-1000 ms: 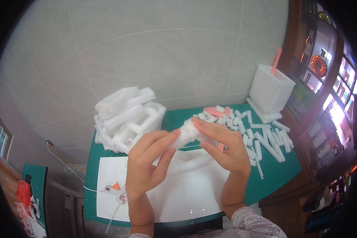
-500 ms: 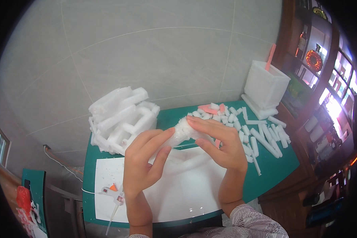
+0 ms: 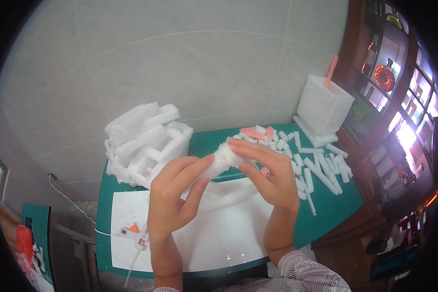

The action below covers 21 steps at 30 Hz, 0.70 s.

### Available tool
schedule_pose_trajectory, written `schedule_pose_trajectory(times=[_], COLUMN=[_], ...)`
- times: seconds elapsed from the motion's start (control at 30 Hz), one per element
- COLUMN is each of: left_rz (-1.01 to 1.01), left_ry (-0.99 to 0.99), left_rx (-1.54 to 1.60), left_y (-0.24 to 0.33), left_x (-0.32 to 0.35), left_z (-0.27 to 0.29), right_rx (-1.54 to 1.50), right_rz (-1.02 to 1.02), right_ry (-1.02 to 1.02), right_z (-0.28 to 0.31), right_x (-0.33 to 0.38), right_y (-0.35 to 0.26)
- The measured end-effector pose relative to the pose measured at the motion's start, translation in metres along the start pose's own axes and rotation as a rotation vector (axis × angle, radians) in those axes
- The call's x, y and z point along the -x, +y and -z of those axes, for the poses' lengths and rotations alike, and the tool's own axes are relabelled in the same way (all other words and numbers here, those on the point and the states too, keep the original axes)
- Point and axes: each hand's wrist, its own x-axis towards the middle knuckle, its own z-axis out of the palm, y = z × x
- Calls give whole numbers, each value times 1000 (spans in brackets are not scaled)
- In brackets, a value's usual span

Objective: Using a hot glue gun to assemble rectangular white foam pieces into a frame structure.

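A white foam piece (image 3: pixel 224 158), rough and lumpy at its top, is held up between both hands. My left hand (image 3: pixel 173 197) grips its left side, with fingers and thumb curled toward it. My right hand (image 3: pixel 272 180) presses fingertips and thumb against its upper right. A longer white foam bar (image 3: pixel 228 198) shows below, between my wrists; whether it joins the held piece I cannot make out. Beneath lies a glossy white sheet (image 3: pixel 219 243). A white hot glue gun (image 3: pixel 138 238) with an orange trigger rests on it beside my left forearm.
The green tabletop (image 3: pixel 321 221) carries a stack of white foam bars (image 3: pixel 141 141) at left. Cut foam sticks (image 3: pixel 321 175) and pink bits (image 3: pixel 253 133) lie at right. A tall white foam container (image 3: pixel 323 104) stands behind them. A cable (image 3: pixel 78 204) runs off the left side.
The whole view has shifted slightly, so the table and things on it sit a little further left. Both hands keep their hold on the foam piece, nearly unchanged.
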Motion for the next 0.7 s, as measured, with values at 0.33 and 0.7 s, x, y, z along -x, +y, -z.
schedule_pose_trajectory(times=[0.33, 0.7], left_rz=[-9, 34], left_ry=[-5, -61], left_rx=[26, -7], left_y=[-5, -1], left_x=[1, 2], left_z=[1, 3], right_rx=[113, 77], right_rz=[93, 69], right_ry=[-2, -16], right_z=[4, 3], right_x=[-5, -3], right_y=[-3, -1])
